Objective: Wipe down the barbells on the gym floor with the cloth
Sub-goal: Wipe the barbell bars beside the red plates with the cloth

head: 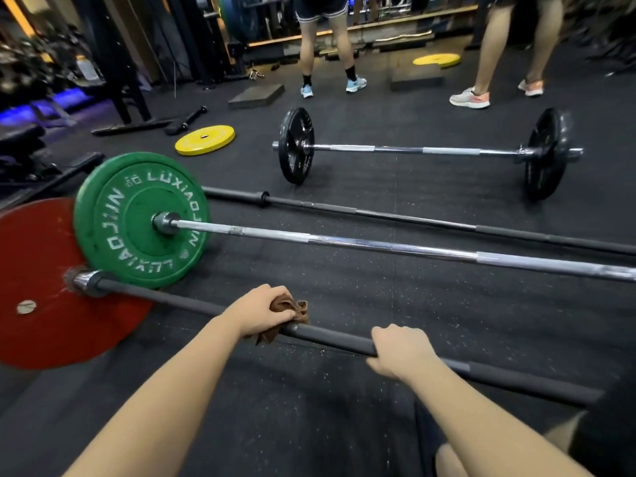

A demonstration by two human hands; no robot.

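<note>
1. Both forearms reach down from the bottom of the view to the nearest barbell (335, 339), a black bar lying across the near side of the gym floor (309, 407).
2. My left hand (261, 313) is clamped over a brown cloth (289, 309) bunched round that bar. My right hand (399, 352) grips the bare bar further right, the two hands apart with a stretch of bar between them.
3. Cloth sits between the red plate (44, 287) at the bar's left end and my right hand.
4. By my reckoning the job is in its early part: the wipe is on this nearest bar, and nothing shows which stretches are already clean.
5. Three more lie behind, none touched by a hand: a chrome bar (378, 245) carrying a green plate (137, 218), a bare black bar (413, 219) flat on the floor, and a barbell with black plates (447, 151) towards the far side.
6. Leftward the cloth has open bar up to the steel collar (86, 282) beside the red plate. Rightward my own right hand stands in the way and would have to shift.
7. Green plate stands just behind that collar, so room for knuckles looks tight there.
8. Strips of bare floor separate the bars. Far left, a yellow plate (205, 139) lies flat, and two people (327, 46) stand beyond the farthest barbell, well apart from my hands.
</note>
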